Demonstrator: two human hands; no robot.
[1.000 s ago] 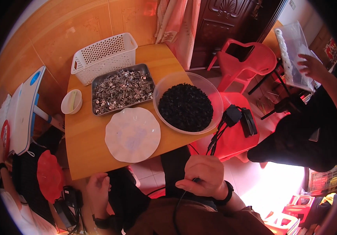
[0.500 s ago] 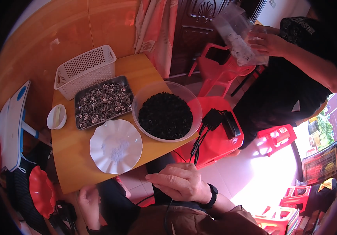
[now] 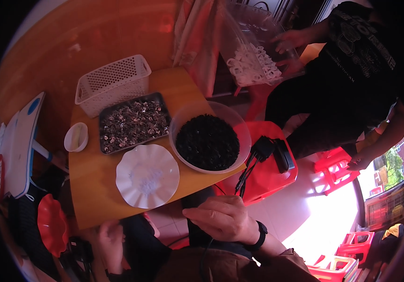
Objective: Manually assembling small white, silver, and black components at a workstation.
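My right hand [image 3: 225, 218], with a dark band at the wrist, hovers in front of the table's near edge. Its fingers are pressed together and their inner side is hidden, so I cannot make out what they hold, if anything. My left hand [image 3: 111, 237] is below the near left part of the table, dim and blurred, its fingers curled. Closest to both hands is a white wavy-rimmed plate [image 3: 129, 188] with small whitish bits on it. Beyond it sit a dark metal tray [image 3: 102, 136] of chopped grey-brown pieces and a clear round tub [image 3: 246, 141] of black shreds.
A white perforated basket [image 3: 112, 84] and a small white bowl [image 3: 70, 137] share the wooden table [image 3: 89, 202]. On a red stool [image 3: 272, 181] lies a black device with cables. A standing person at right holds a clear plastic bag [image 3: 239, 35] of white rings.
The other person has moved the bag of white rings left and lower, nearer the table, with one arm now hanging down. The view has shifted slightly; my hands keep much the same pose.
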